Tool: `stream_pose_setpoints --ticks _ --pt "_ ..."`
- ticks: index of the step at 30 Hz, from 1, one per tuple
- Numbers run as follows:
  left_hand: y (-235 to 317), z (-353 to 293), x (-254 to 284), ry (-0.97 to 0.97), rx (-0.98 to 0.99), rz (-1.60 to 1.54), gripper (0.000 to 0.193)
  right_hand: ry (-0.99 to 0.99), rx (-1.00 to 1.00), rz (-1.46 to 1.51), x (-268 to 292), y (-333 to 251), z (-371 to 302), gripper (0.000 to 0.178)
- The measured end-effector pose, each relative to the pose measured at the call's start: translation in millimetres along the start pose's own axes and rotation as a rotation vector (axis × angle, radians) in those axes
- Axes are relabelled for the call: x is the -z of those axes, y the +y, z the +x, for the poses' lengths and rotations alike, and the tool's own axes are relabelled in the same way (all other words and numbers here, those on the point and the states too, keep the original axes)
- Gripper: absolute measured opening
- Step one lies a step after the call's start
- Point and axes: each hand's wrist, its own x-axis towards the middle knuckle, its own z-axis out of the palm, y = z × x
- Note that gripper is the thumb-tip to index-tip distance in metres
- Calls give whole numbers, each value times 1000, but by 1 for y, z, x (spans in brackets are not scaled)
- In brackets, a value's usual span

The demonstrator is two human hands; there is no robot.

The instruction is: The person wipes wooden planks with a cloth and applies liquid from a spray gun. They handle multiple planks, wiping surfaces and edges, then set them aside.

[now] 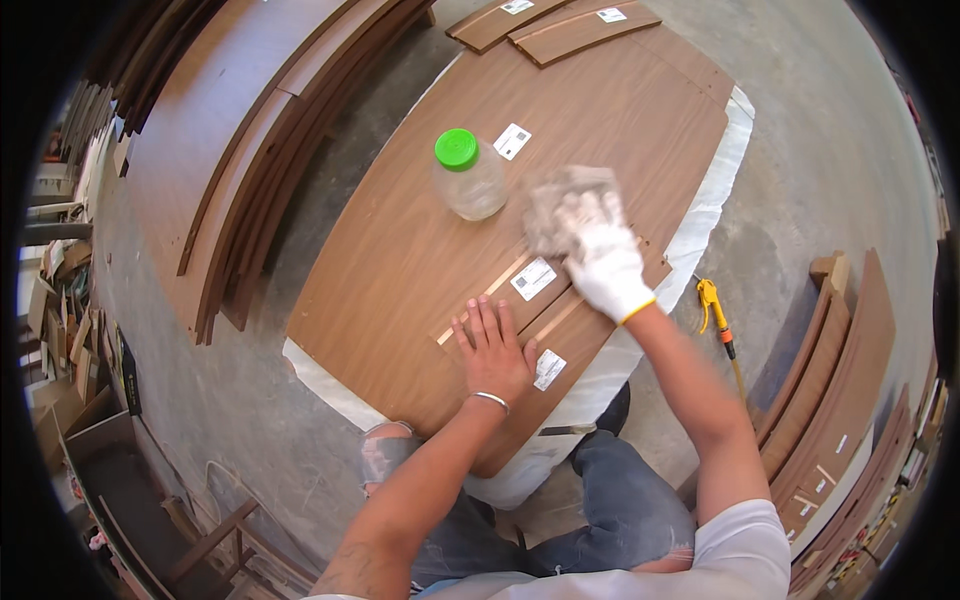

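My left hand (pixel 495 350), bare and wearing a bracelet, lies with fingers stretched out on one of two narrow wooden strips (pixel 553 298) that bear white labels. The strips rest on a large brown wood panel (pixel 370 270). In a white glove with a yellow cuff, my right hand (pixel 608 265) presses a crumpled greyish rag (pixel 546 212) at the far right end of the strips. Motion smears that hand and the rag. Left of the rag, a clear plastic jar (pixel 473 188) with a green lid stands on the panel, beside a white label (pixel 512 141).
White sheeting (pixel 722 185) lies under the panel. Two curved boards (pixel 585 32) rest at its far end. Stacked panels (pixel 235 150) stand at the left, more boards (pixel 835 390) at the right. A yellow air blow gun (pixel 710 305) with a hose lies on the floor.
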Motion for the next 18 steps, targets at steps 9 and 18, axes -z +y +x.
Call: stream_pose_setpoints --ticks 9,18 --pt "-1 0 1 16 -23 -5 78 74 35 -24 4 15 30 40" --pt "11 5 4 9 -66 -36 77 224 -83 -96 -4 59 4 54"
